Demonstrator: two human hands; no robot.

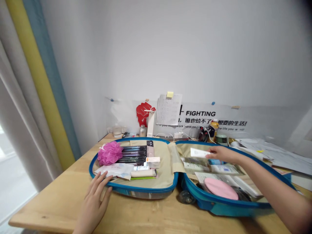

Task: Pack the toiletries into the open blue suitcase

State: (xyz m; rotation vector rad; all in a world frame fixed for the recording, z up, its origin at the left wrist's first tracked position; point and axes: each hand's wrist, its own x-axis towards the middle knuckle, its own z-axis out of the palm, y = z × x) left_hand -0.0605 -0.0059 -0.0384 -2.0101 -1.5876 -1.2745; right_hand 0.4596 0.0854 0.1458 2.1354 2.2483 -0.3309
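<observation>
An open blue suitcase [158, 191] lies with both halves spread on the table. My right hand [222, 154] is closed on the end of a white tube [198, 152], holding it over the back of the right half. Below it lie more tubes [195, 166], and a pink oval item [220, 188] is nearer the front. My left hand [96, 195] has its fingers stretched out at the left half's front rim, near a white packet [117, 169]. A pink bath puff [110, 153], a pack of dark slim items [134, 155] and a small orange-and-white box [152, 159] are in that half.
The wooden table [60, 198] extends in front and to the left. Behind the suitcase stand a white lamp [151, 123], a glass jar [142, 130], a yellow bottle [214, 126] and a power strip [178, 135] with cables. Papers [265, 156] spread at the right; curtains [36, 81] hang left.
</observation>
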